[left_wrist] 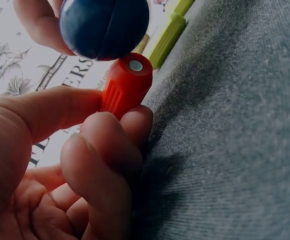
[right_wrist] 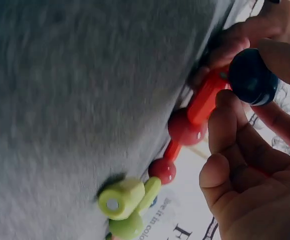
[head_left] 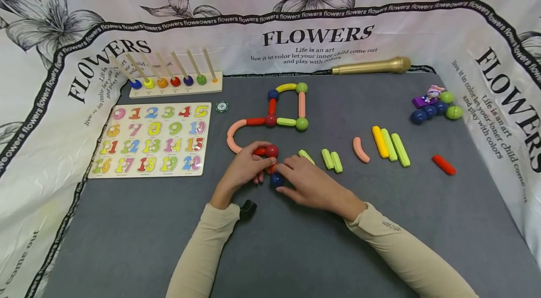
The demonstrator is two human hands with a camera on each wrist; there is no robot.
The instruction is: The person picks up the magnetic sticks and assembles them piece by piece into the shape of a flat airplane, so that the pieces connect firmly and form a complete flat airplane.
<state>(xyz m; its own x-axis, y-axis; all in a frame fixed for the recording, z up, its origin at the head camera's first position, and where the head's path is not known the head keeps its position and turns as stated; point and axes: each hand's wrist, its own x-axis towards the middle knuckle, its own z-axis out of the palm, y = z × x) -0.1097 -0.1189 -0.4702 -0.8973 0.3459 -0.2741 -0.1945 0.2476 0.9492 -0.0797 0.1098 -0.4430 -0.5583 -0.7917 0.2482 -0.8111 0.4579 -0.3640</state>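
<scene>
My left hand pinches a short red magnetic rod between thumb and fingers; a pale metal disc shows at its tip. Between the fingers of my right hand is a dark blue ball, right at the end of that rod. Whether ball and rod touch is hard to tell. At the rod's other end sits a red ball. Another red rod joins this ball toward the curved pink pieces, partly behind my left fingers. Beyond stands a linked shape of rods and balls, with a red ball at its corner.
Several loose green rods, a curved pink piece, a yellow rod and a red rod lie to the right. A number board and a peg stand are at left. More balls sit far right.
</scene>
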